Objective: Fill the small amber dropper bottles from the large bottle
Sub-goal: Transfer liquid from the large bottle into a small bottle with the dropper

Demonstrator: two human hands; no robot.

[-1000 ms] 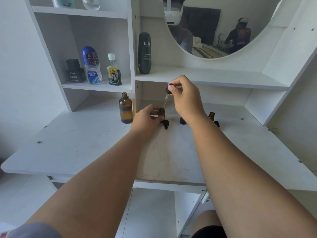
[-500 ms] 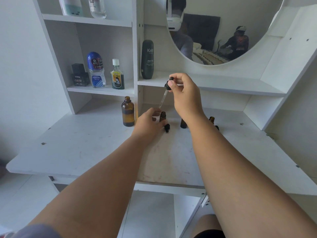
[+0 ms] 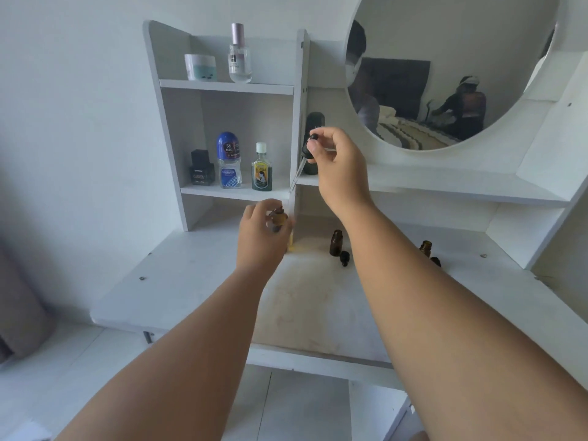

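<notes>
Two hands meet at the far left of the counter (image 3: 191, 275). The left hand (image 3: 262, 232) curls its fingers round the large amber bottle (image 3: 277, 219), which stands upright with its neck showing above the fingers. That part is blurred, so I cannot tell how firm the grip is. Above and just right of the neck hangs the dropper (image 3: 306, 153). Its glass tube slants down and left, with the tip near the bottle's mouth but apart from it. The right hand (image 3: 339, 167) pinches the black bulb.

The coming move looks like a short drop along the tube's own axis into the mouth. Farther right, a small amber dropper bottle (image 3: 336, 243) stands open with a black cap (image 3: 344, 258) just beside it. A second small bottle (image 3: 425, 248) stands well apart from it.
</notes>
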